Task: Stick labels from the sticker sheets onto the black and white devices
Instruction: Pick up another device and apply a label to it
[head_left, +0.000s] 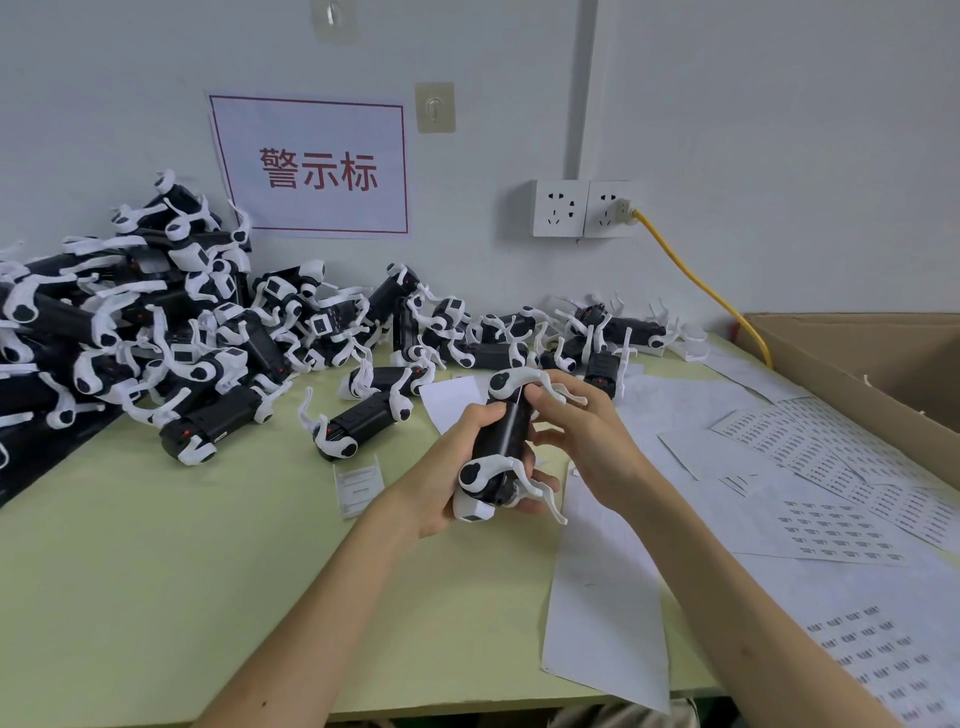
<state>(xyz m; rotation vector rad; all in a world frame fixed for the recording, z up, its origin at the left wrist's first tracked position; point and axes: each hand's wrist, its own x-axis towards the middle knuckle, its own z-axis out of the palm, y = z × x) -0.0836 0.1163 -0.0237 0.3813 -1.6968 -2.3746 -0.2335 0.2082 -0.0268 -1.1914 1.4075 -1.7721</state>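
Observation:
A black and white device (501, 441) with white curved legs is held upright above the green table. My left hand (447, 478) grips its lower body from the left. From the right, my right hand (582, 431) holds its upper part, thumb on the black side. Whether a label lies under the thumb is hidden. Sticker sheets (831, 478) with rows of small dark labels lie to the right, another sheet (883, 660) nearer the front right.
A large pile of black and white devices (171, 332) fills the back left and spreads along the wall. A cardboard box (852, 358) stands at the right. A yellow cable (696, 280) runs from the wall sockets. Blank backing sheets (602, 587) lie in front.

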